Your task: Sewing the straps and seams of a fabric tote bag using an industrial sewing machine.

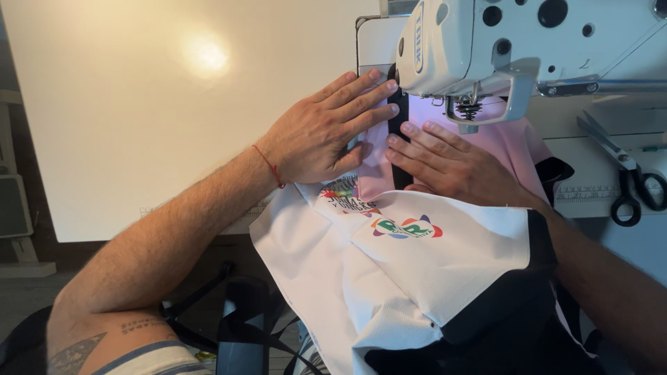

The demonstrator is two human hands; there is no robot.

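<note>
Head view: left hand [316, 135], right hand [448, 163] flat, grip open, pressing white fabric [424, 271]; black strap [399, 132] between them.

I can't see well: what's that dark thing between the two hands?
In the head view, a black strap runs between the left hand and right hand, lying on pink fabric.

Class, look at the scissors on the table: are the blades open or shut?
Shut. The scissors lie flat right of the sewing machine, blades together in one line.
</note>
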